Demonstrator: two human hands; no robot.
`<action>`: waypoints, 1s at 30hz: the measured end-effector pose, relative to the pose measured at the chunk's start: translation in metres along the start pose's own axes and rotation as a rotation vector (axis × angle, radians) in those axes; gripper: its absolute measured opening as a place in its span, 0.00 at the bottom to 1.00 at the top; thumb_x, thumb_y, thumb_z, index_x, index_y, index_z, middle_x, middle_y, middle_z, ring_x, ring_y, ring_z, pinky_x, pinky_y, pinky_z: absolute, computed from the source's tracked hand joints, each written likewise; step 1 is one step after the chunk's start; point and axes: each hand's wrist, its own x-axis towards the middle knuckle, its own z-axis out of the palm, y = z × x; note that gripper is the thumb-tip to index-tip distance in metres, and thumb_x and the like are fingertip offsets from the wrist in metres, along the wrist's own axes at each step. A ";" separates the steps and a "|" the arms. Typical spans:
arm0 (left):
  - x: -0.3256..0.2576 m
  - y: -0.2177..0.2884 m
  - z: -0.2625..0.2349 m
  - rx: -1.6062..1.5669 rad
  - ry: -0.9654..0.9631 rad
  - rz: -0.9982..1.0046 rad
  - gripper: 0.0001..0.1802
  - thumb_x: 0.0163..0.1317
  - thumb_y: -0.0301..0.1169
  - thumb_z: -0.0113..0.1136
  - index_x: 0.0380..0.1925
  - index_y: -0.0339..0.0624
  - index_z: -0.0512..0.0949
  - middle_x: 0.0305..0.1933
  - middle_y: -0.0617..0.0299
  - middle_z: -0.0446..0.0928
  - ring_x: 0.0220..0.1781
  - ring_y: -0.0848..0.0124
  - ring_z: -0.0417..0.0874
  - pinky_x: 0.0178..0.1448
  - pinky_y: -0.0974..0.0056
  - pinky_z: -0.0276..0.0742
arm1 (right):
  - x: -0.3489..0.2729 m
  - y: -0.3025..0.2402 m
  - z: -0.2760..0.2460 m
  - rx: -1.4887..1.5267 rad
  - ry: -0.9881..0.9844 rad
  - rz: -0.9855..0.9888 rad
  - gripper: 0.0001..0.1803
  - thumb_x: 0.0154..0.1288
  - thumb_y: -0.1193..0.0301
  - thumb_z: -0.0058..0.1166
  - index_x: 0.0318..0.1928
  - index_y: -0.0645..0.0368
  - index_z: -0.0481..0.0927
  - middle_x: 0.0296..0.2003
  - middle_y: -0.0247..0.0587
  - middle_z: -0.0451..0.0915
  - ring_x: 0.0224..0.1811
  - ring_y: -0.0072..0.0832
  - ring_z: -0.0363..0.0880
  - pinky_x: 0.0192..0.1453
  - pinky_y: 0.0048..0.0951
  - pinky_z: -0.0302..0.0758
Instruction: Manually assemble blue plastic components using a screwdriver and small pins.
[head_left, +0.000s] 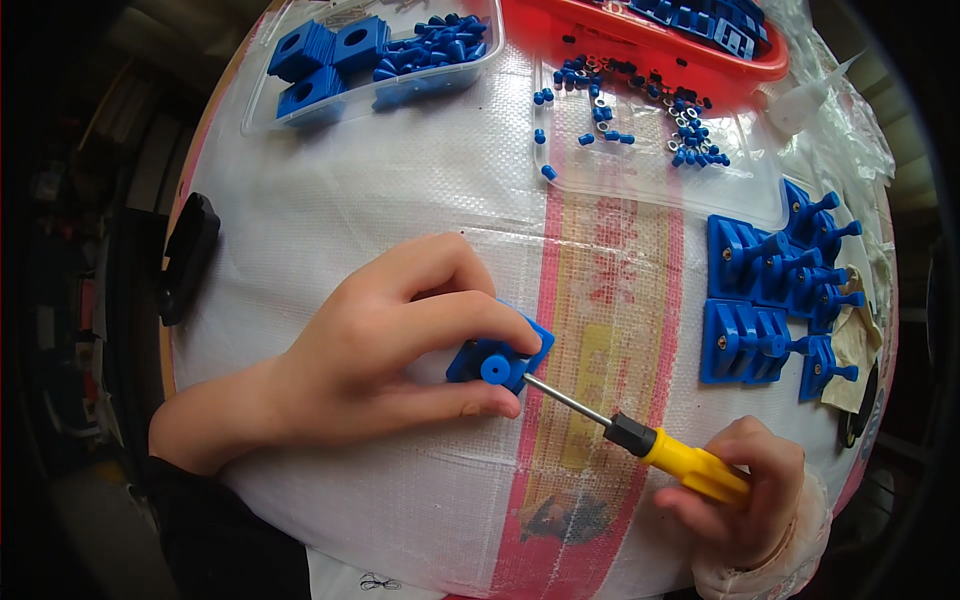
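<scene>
A blue plastic piece with a square base and a round peg (495, 369) lies on the table in front of me. My left hand (400, 340) grips it, thumb and fingers closed at its edges. In my right hand (745, 490) is a screwdriver (690, 465) with a yellow and black handle. Its metal shaft points up and left, and the tip meets the side of the blue piece beside the peg. Whether a screw sits under the tip is hidden.
Finished-looking blue pegged pieces (770, 270) stand grouped at the right. A clear tub (262, 110) of blue square plates and pegs is at the far left. Small blue caps and nuts lie on a clear lid (650, 185) before a red tray (770, 65). A black case (188, 255) lies left.
</scene>
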 end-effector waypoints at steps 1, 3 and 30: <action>0.000 0.000 0.000 -0.003 0.003 -0.011 0.21 0.39 0.38 0.74 0.35 0.44 0.81 0.31 0.63 0.68 0.31 0.74 0.70 0.33 0.73 0.66 | -0.001 0.002 0.002 0.020 0.000 -0.006 0.25 0.45 0.76 0.67 0.40 0.58 0.64 0.26 0.44 0.71 0.22 0.28 0.70 0.28 0.24 0.67; -0.001 0.000 0.001 -0.006 0.010 -0.037 0.21 0.40 0.38 0.74 0.35 0.44 0.80 0.31 0.63 0.68 0.31 0.74 0.70 0.33 0.73 0.66 | 0.001 0.001 0.001 0.004 -0.031 -0.015 0.25 0.43 0.80 0.66 0.38 0.57 0.63 0.27 0.45 0.71 0.23 0.28 0.70 0.29 0.24 0.67; 0.002 -0.002 0.001 -0.039 -0.010 0.008 0.19 0.41 0.36 0.73 0.35 0.43 0.80 0.31 0.62 0.68 0.32 0.74 0.70 0.34 0.73 0.66 | 0.008 -0.014 -0.013 -0.218 -0.058 0.035 0.24 0.39 0.70 0.72 0.36 0.62 0.71 0.22 0.44 0.74 0.19 0.37 0.75 0.22 0.30 0.71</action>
